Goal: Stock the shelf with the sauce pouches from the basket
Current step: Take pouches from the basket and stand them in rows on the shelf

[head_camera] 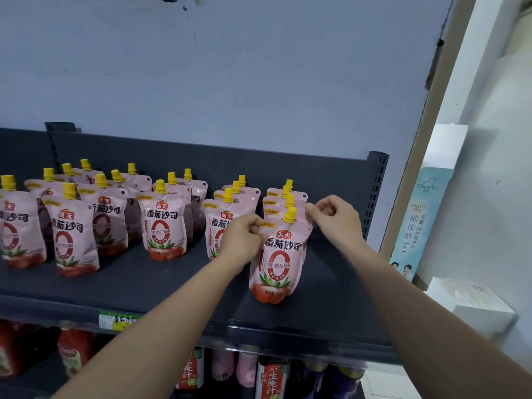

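Two pinches on the shelf (pixel 144 280): front pouch (pixel 277 263) in my left hand (pixel 244 236) fingers (pixel 254 223), rear pouch (pixel 300 212) in my right hand (pixel 334 218).

**A:** Light's catching the sauce pouches (pixel 277 263). That's glossy pink plastic film, creased and shiny along the edges.

**B:** And the yellow caps (pixel 289 215) are hard, smooth plastic with a duller sheen.

**A:** Under them the shelf (pixel 149 280) is dark painted metal, properly matt. The perforated upright (pixel 374 191) has the same finish.

**B:** Behind it the wall (pixel 230 82) is pale paint, flat and matt, scuffed and chipped in spots.

**A:** The price tag (pixel 119 321) on the lip looks like printed paper.

**B:** Over on the right, the white boxes (pixel 483 306) look like smooth card.
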